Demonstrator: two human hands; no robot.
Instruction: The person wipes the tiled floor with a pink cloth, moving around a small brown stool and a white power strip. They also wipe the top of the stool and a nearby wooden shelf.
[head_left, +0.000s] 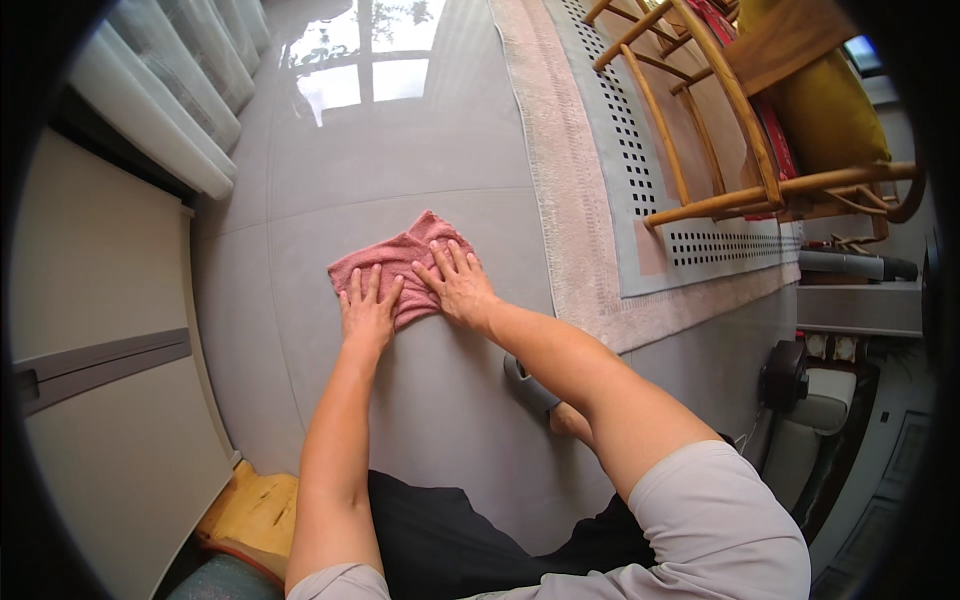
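A pink terry cloth (401, 262) lies spread and wrinkled on the grey tiled floor (360, 161). My left hand (369, 307) presses flat on its near left part, fingers spread and pointing away from me. On the right part of the cloth rests my right hand (459, 283), palm down with its fingers apart. Neither hand grasps the fabric; both lie on top of it. One corner of the cloth sticks up past my right fingertips, towards the far side.
A pale cabinet (105, 262) and a white curtain (176, 97) border the left. To the right lies a pink-and-grey rug (581, 195) under a wooden chair (679, 202). My slippered foot (536, 386) is near my right forearm. A yellow wooden piece (251, 510) stands at lower left.
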